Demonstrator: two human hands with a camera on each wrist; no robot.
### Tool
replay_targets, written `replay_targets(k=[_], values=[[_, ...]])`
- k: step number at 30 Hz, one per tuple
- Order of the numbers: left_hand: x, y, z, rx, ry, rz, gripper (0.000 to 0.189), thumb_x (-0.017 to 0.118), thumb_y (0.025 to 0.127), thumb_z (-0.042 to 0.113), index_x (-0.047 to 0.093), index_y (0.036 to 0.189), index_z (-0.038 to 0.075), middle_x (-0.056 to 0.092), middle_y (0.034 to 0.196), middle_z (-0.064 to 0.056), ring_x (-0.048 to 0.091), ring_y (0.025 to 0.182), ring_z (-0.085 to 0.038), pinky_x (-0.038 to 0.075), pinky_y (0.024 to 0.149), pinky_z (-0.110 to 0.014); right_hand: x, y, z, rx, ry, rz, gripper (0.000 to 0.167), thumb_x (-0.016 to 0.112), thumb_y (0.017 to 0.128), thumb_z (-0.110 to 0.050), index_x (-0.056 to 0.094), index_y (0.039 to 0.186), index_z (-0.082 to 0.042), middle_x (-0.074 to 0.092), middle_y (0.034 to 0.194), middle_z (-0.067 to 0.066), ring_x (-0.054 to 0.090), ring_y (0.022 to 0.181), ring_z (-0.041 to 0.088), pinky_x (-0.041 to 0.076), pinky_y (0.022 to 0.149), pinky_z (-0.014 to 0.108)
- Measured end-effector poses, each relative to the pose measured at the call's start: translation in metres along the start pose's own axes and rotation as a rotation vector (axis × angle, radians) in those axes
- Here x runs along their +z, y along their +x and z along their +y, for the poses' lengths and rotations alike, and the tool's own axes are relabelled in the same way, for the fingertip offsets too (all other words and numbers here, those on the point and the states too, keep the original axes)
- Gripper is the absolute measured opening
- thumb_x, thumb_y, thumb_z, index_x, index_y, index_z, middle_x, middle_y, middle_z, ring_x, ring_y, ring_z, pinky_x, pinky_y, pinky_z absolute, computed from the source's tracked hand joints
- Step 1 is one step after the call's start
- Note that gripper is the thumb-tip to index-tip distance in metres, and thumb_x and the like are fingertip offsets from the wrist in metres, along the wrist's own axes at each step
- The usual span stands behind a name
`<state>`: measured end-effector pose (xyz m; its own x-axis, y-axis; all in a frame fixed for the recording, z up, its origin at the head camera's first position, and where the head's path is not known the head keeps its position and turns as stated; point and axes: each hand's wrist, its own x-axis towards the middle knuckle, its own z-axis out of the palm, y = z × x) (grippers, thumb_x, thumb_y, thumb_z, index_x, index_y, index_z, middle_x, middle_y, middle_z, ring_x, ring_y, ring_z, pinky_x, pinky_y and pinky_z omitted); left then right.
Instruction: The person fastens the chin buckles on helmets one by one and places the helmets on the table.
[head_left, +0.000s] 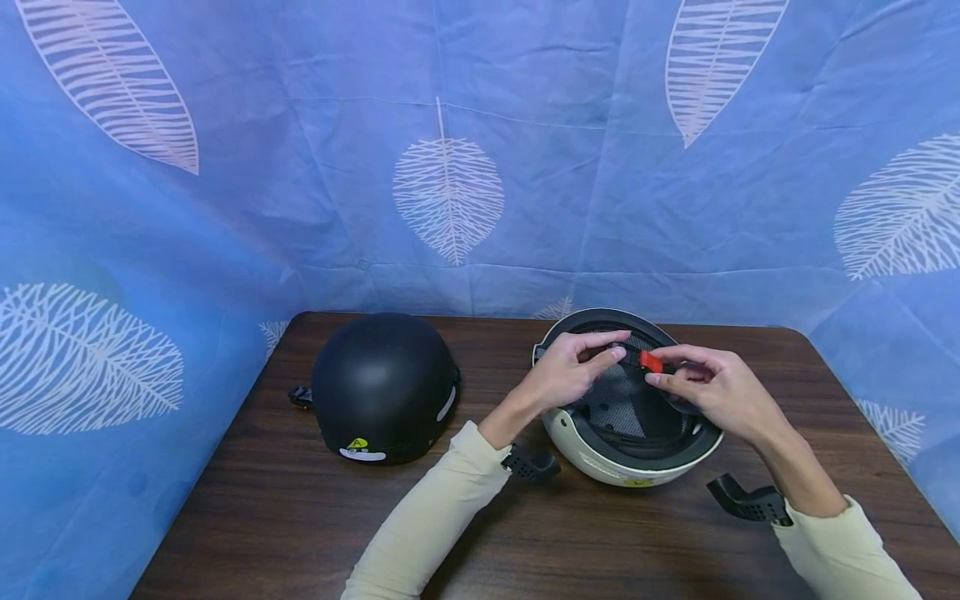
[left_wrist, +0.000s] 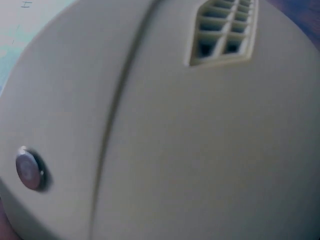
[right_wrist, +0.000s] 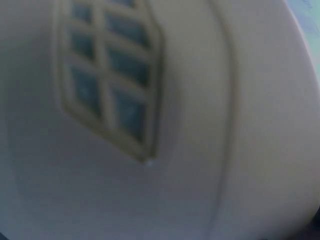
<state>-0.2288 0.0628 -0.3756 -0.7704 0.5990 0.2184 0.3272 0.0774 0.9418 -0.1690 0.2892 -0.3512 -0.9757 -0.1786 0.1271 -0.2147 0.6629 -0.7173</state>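
A cream helmet [head_left: 592, 458] lies upside down on the table, its dark padded inside facing up. Over its opening, my left hand [head_left: 562, 371] pinches the black chin strap between thumb and index finger. Opposite it, my right hand [head_left: 708, 387] holds the red buckle [head_left: 651, 361] of that strap at its fingertips. The two hands are a short gap apart. In the left wrist view the outer shell [left_wrist: 200, 140] fills the frame, with a round rivet [left_wrist: 30, 169] and a vent grille [left_wrist: 222, 32]. The right wrist view shows another vent grille [right_wrist: 107, 70]; neither wrist view shows fingers.
A matte black helmet [head_left: 382, 383] stands dome up to the left, with its own buckle [head_left: 302, 397] sticking out at its left side. Both helmets are on a dark wooden table [head_left: 285, 517]. A blue leaf-patterned cloth [head_left: 525, 200] hangs behind.
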Motion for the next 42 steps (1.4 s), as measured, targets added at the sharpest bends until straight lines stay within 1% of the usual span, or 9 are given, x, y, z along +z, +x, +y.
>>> replay_targets(k=[5,12,15,19,23,30,33,37,42], values=[[0.0003,0.0005,-0.0010,0.016,0.044,-0.007,0.039,0.054,0.103,0.026,0.058,0.141,0.017,0.040,0.065,0.001,0.039,0.056,-0.009,0.035,0.054,-0.019,0.0008,-0.0013,0.0004,-0.014,-0.007,0.014,0.035,0.072,0.092,-0.025,0.068,0.120,-0.006,0.069,0.071,-0.001,0.063,0.067,0.014,0.048,0.061,0.024],[0.0019,0.0016,-0.0014,0.023,0.034,-0.006,0.039,0.055,0.103,0.025,0.058,0.141,0.017,0.043,0.069,-0.001,0.040,0.058,-0.009,0.036,0.056,-0.019,0.0011,-0.0020,0.0013,-0.028,-0.034,0.046,0.032,0.073,0.092,-0.024,0.070,0.119,-0.006,0.070,0.075,0.001,0.063,0.068,0.012,0.049,0.061,0.024],[0.0033,0.0019,-0.0003,0.024,0.061,-0.008,0.039,0.056,0.102,0.026,0.058,0.141,0.018,0.059,0.084,-0.001,0.044,0.064,-0.007,0.038,0.060,-0.019,0.0010,-0.0021,0.0012,-0.041,-0.046,0.056,0.032,0.073,0.091,-0.024,0.071,0.119,-0.007,0.071,0.077,0.004,0.064,0.067,0.011,0.049,0.060,0.024],[0.0051,0.0020,-0.0001,0.027,0.075,-0.013,0.040,0.056,0.102,0.027,0.057,0.141,0.020,0.060,0.087,0.000,0.046,0.065,-0.007,0.039,0.061,-0.018,0.0018,-0.0019,0.0011,-0.067,-0.057,0.074,0.031,0.074,0.091,-0.024,0.072,0.117,-0.008,0.069,0.077,0.006,0.062,0.064,0.011,0.047,0.057,0.025],[0.0046,0.0019,-0.0020,0.021,0.034,-0.019,0.040,0.055,0.103,0.025,0.057,0.142,0.018,0.048,0.069,0.000,0.045,0.059,-0.010,0.039,0.057,-0.020,0.0026,-0.0011,0.0011,-0.066,-0.053,0.075,0.031,0.073,0.092,-0.024,0.071,0.117,-0.007,0.066,0.073,0.004,0.057,0.061,0.012,0.044,0.055,0.025],[0.0027,0.0014,-0.0031,0.005,-0.041,-0.060,0.038,0.048,0.106,0.020,0.055,0.143,0.015,0.056,0.080,-0.006,0.050,0.068,-0.008,0.041,0.063,-0.019,0.0002,-0.0033,0.0023,-0.024,0.039,0.037,0.032,0.073,0.092,-0.020,0.066,0.119,-0.004,0.064,0.071,0.002,0.056,0.059,0.013,0.042,0.055,0.026],[0.0037,0.0031,-0.0043,-0.009,-0.105,-0.029,0.036,0.054,0.103,0.019,0.060,0.139,0.013,0.060,0.080,-0.005,0.055,0.071,-0.007,0.041,0.064,-0.019,-0.0006,-0.0040,0.0031,-0.021,0.074,0.031,0.031,0.073,0.092,-0.018,0.065,0.119,-0.004,0.065,0.072,0.003,0.057,0.060,0.012,0.043,0.056,0.026],[0.0045,0.0052,-0.0054,-0.042,-0.221,0.022,0.034,0.061,0.100,0.019,0.065,0.132,0.012,0.068,0.090,-0.007,0.062,0.074,-0.009,0.047,0.070,-0.019,-0.0005,-0.0038,0.0041,-0.033,0.066,0.038,0.031,0.073,0.092,-0.018,0.066,0.117,-0.002,0.066,0.073,0.003,0.059,0.062,0.011,0.045,0.057,0.024],[0.0044,0.0046,-0.0050,-0.055,-0.237,0.040,0.031,0.062,0.099,0.022,0.069,0.128,0.017,0.070,0.102,-0.012,0.065,0.076,-0.010,0.050,0.080,-0.020,0.0003,-0.0034,0.0040,-0.053,0.039,0.065,0.031,0.073,0.091,-0.018,0.068,0.116,-0.001,0.067,0.075,0.006,0.064,0.064,0.011,0.048,0.057,0.022]])
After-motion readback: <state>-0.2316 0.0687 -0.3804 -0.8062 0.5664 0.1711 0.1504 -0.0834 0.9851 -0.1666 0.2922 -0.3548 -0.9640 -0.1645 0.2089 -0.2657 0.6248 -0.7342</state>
